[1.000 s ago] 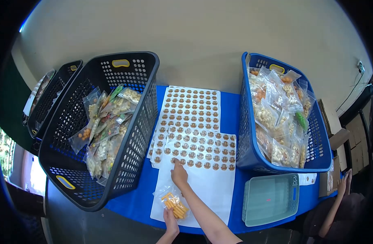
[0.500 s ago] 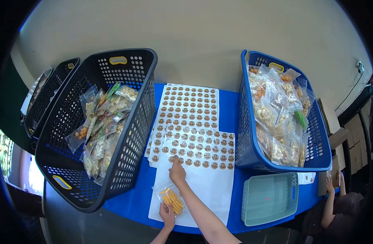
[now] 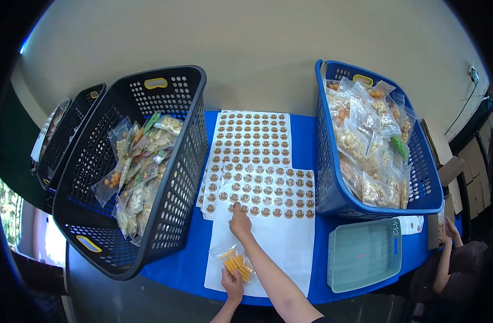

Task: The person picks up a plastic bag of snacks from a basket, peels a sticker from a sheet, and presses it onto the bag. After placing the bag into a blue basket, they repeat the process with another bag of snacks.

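Observation:
My left hand (image 3: pixel 233 285) pinches the lower edge of a clear bag of yellow-orange sticks (image 3: pixel 237 262) over the bottom of the white sheet. My right hand (image 3: pixel 240 220) is on the front sticker sheet (image 3: pixel 262 231), its fingertips at the lower left sticker of the rows. The fingers are pressed together; whether a sticker is between them is too small to tell. Rows of round brown stickers cover the upper part of this sheet. More sticker sheets (image 3: pixel 252 134) lie beneath and behind it on the blue tabletop.
A black basket (image 3: pixel 166 215) with snack bags stands at left, more baskets (image 3: pixel 69 134) beyond it. At right are a full blue basket (image 3: pixel 324 183) and a pale green tray (image 3: pixel 365 258). Another person's hands (image 3: pixel 448 231) show at far right, near cardboard.
The view has shifted slightly. Both hands keep nearly the same places over the sheet, with the bag still in my left hand and my right fingertips still at the lower left stickers.

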The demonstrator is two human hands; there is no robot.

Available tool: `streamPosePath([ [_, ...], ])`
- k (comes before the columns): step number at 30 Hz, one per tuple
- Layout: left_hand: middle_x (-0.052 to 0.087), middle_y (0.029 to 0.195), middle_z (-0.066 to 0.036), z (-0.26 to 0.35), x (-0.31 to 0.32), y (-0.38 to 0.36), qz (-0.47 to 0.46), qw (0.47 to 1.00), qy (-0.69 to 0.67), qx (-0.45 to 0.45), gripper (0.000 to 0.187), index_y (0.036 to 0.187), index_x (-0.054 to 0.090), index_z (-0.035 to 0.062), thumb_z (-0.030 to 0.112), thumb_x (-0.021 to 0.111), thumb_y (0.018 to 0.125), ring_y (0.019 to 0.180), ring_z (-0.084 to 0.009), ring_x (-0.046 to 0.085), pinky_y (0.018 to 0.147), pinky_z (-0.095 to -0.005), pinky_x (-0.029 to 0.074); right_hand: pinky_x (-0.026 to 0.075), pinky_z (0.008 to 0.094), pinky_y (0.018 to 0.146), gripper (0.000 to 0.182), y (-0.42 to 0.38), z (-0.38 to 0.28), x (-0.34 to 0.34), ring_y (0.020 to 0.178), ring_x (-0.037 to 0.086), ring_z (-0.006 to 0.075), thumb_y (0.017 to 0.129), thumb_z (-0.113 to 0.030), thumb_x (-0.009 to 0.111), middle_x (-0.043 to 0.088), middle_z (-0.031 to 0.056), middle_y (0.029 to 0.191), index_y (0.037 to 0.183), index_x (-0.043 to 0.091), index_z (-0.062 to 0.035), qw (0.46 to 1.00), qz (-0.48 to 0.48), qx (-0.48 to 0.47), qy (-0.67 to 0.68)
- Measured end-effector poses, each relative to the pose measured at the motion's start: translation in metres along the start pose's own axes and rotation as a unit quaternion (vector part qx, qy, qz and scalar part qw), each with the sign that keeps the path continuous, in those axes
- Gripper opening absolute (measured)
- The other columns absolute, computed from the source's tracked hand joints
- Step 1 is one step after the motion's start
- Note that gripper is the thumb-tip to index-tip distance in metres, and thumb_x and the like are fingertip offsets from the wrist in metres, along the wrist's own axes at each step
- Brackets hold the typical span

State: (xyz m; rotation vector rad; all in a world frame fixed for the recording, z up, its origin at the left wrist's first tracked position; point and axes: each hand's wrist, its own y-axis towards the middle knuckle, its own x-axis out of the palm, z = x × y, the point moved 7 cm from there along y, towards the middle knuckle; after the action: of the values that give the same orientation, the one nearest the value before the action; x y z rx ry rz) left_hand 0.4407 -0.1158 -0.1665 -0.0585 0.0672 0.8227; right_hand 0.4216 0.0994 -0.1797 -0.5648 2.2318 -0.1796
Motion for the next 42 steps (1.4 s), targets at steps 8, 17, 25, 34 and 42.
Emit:
streamPosePath([
  [8,0.052,0.088,-0.011,-0.003,-0.002,-0.001,0.000,1.000,-0.009,0.005,0.024,0.103,0.040,-0.0068,0.007,0.044,0.084,0.080,-0.0125,0.054,0.069,-0.0233,0.044,0.044,0.0435,0.067,0.054,-0.008,-0.001,0.000,0.081,0.056,0.0366,0.068,-0.005,0.059,0.056,0.0215,0.090,0.112,0.028,-0.0053,0.999,0.037,-0.026,0.004],
  [17,0.053,0.084,-0.014,-0.001,-0.003,-0.003,0.004,0.998,0.059,0.031,0.024,0.101,0.042,-0.0071,0.006,0.047,0.082,0.077,-0.0162,0.055,0.068,-0.0271,0.044,0.046,0.0417,0.065,0.052,0.012,-0.001,0.004,0.080,0.058,0.0347,0.066,0.000,0.056,0.056,0.0216,0.091,0.111,0.030,-0.0063,0.999,-0.036,0.033,-0.010],
  [25,0.055,0.084,-0.017,-0.010,-0.003,-0.004,0.019,0.993,0.110,0.041,0.025,0.099,0.044,-0.0063,0.010,0.049,0.080,0.078,-0.0237,0.058,0.067,-0.0309,0.045,0.043,0.0291,0.040,0.016,0.036,0.017,-0.001,0.041,0.054,0.0169,0.074,-0.013,0.057,0.057,0.0093,0.057,0.082,0.050,-0.0016,0.992,0.061,-0.086,0.066],
  [34,0.054,0.084,-0.016,0.006,-0.002,-0.002,0.012,0.991,0.119,0.052,0.024,0.098,0.044,-0.0067,0.009,0.048,0.080,0.077,-0.0204,0.056,0.068,-0.0294,0.044,0.044,0.0258,0.036,0.014,0.039,0.025,0.002,0.041,0.054,0.0150,0.074,-0.008,0.056,0.053,0.0071,0.056,0.079,0.049,0.0028,0.958,-0.014,-0.014,0.287],
  [42,0.054,0.084,-0.015,0.003,-0.001,-0.002,0.013,0.995,0.088,0.048,0.023,0.099,0.043,-0.0074,0.006,0.047,0.081,0.078,-0.0193,0.056,0.068,-0.0289,0.044,0.044,0.0248,0.036,0.013,0.031,0.024,0.002,0.042,0.054,0.0139,0.074,-0.005,0.057,0.051,0.0055,0.055,0.080,0.047,0.0020,0.955,0.003,-0.039,0.294],
])
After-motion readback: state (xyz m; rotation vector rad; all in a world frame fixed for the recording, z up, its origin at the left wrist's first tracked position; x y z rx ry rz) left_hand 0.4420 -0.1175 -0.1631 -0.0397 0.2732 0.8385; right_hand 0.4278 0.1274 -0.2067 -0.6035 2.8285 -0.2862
